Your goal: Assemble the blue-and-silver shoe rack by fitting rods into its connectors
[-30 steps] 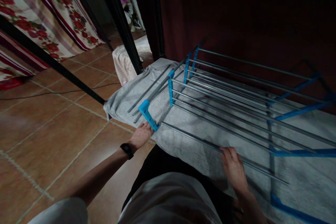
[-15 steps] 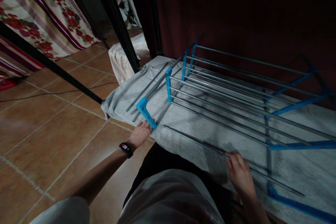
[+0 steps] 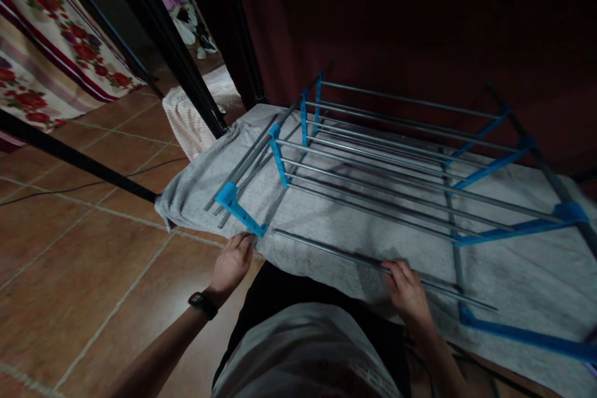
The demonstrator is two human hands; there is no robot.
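A partly assembled rack (image 3: 280, 158) of grey metal tubes and blue plastic brackets lies on a grey blanket (image 3: 336, 298). At its near left corner is a blue bracket (image 3: 240, 211), and my left hand (image 3: 232, 264) has its fingers closed at the lower end, a dark band on the wrist. My right hand (image 3: 405, 289) grips a loose metal rod (image 3: 326, 247) past its middle. The rod lies along the near side, its left tip a little apart from the bracket. Its right end reaches toward another blue bracket (image 3: 522, 337) at the near right.
Several loose rods (image 3: 221, 217) lie at the rack's left end. Black metal posts (image 3: 186, 56) and a slanting black bar (image 3: 79, 158) stand on the left over the tiled floor (image 3: 93, 249). A dark red curtain (image 3: 373, 25) hangs behind the rack.
My left hand has turned from palm up to fingers curled at the bracket's lower end. The rod's right end has swung nearer the right bracket, and my view has shifted right.
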